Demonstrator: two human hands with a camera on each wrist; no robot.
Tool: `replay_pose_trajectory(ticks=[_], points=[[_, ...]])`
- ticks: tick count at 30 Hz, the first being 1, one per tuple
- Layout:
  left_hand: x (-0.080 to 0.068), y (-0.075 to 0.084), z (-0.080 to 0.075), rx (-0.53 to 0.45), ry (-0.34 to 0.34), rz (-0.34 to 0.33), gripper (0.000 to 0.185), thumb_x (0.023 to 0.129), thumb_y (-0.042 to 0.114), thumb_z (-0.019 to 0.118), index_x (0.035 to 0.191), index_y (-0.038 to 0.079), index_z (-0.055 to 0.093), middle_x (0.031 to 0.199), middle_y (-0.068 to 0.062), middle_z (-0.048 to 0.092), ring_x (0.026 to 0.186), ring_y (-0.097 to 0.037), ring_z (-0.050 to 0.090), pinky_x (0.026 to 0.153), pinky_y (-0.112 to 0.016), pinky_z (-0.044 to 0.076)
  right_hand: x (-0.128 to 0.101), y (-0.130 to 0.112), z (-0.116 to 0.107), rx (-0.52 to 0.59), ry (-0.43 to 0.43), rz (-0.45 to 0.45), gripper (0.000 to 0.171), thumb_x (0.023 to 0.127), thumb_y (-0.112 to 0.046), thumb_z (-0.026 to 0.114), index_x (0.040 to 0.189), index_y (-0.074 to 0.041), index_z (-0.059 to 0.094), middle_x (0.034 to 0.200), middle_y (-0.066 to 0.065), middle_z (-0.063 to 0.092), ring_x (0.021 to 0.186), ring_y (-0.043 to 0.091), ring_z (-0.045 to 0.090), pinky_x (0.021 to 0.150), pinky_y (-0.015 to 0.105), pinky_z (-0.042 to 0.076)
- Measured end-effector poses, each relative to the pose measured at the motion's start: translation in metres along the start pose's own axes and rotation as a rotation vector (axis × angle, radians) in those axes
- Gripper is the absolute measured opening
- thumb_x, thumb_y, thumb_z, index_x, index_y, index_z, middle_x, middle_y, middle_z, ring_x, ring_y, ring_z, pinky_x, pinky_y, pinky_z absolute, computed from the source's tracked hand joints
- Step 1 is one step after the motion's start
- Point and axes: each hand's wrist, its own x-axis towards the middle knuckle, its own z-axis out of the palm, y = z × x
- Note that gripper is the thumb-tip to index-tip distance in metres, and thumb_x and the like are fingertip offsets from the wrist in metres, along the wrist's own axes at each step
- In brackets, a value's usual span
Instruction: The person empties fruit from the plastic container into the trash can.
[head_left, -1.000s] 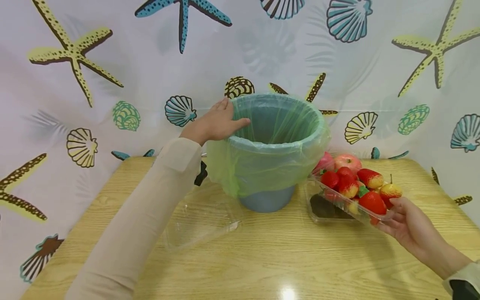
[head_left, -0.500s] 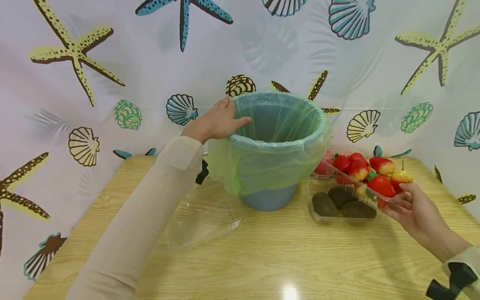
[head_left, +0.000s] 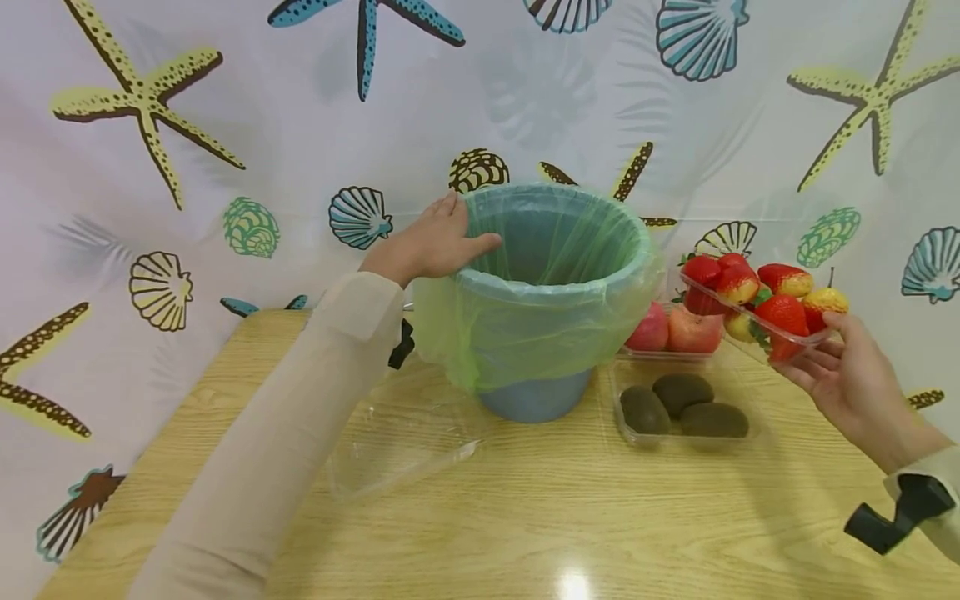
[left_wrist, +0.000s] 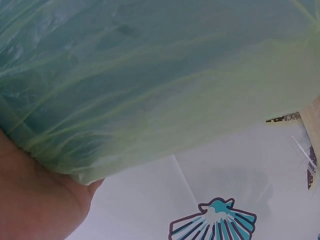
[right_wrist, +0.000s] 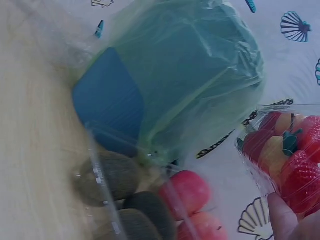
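Presumably, the bin needed steadying.
The left hand, thumb wide, touched its left rim; the right hand gripped the fruit tray.

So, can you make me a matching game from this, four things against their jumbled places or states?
1. Left hand
2. Right hand
3. Dark brown fruits
4. Blue bin

A. In a clear tray on the table
B. Lined with a yellow-green bag
C. Gripping a red-fruit tray
D. Touching the bin's rim

Pairs: 1-D, 2-C, 3-A, 4-B
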Motion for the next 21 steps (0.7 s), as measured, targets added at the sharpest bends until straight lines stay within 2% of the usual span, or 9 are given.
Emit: replay_pose_trajectory(ticks=[3,5,10,12,17,21], points=[[0.0,-0.001,-0.001,-0.001,0.007,0.0,0.083,0.1,0.054,0.027,0.15,-0.001,-0.008,0.157,-0.018,-0.019,0.147,-0.031,-0.015,0.12,-0.045,-0.001,0.003,-0.011,0.009,-0.033,0.034,-0.05,0.058,0.099,-0.037,0.048,0.146,-0.031,0.015,0.121,-0.007,0.037,0.107,0.014,0.046,0.071,0.027,0.058],[-0.001,-0.001,0.0,-0.004,0.008,0.001,0.083,0.1,0.054,0.027,0.151,-0.001,-0.008,0.158,-0.017,-0.019,0.147,-0.031,-0.015,0.12,-0.045,-0.001,0.005,-0.017,0.014,-0.046,0.046,-0.077,0.058,0.099,-0.038,0.048,0.146,-0.03,0.015,0.121,-0.007,0.037,0.108,0.013,0.046,0.07,0.026,0.058],[0.0,-0.002,0.0,-0.012,0.009,0.001,0.083,0.1,0.055,0.028,0.151,-0.001,-0.008,0.158,-0.017,-0.018,0.147,-0.03,-0.015,0.12,-0.045,-0.001,0.011,-0.033,0.022,-0.051,0.011,-0.085,0.062,0.098,-0.04,0.049,0.147,-0.029,0.013,0.124,-0.006,0.037,0.114,0.014,0.042,0.073,0.026,0.058],[0.001,-0.002,0.0,-0.011,0.012,0.001,0.083,0.1,0.055,0.028,0.151,0.0,-0.008,0.158,-0.017,-0.018,0.147,-0.03,-0.014,0.12,-0.045,0.0,0.014,-0.039,0.026,-0.039,-0.008,-0.079,0.058,0.097,-0.04,0.051,0.144,-0.029,0.019,0.125,-0.005,0.037,0.115,0.014,0.044,0.076,0.027,0.058],[0.0,-0.002,0.0,-0.011,0.02,0.004,0.083,0.1,0.055,0.028,0.151,-0.001,-0.007,0.158,-0.017,-0.017,0.147,-0.03,-0.014,0.121,-0.044,-0.001,0.015,-0.051,0.042,0.008,-0.054,-0.08,0.041,0.097,-0.037,0.053,0.131,-0.028,0.033,0.124,-0.003,0.042,0.103,0.014,0.056,0.08,0.029,0.057],[-0.001,-0.002,0.0,-0.013,0.021,0.003,0.083,0.1,0.054,0.028,0.151,-0.001,-0.007,0.158,-0.017,-0.017,0.147,-0.03,-0.013,0.121,-0.044,0.0,0.015,-0.058,0.058,-0.001,-0.083,-0.094,0.039,0.097,-0.037,0.052,0.131,-0.028,0.034,0.125,-0.002,0.041,0.102,0.014,0.058,0.081,0.03,0.057]])
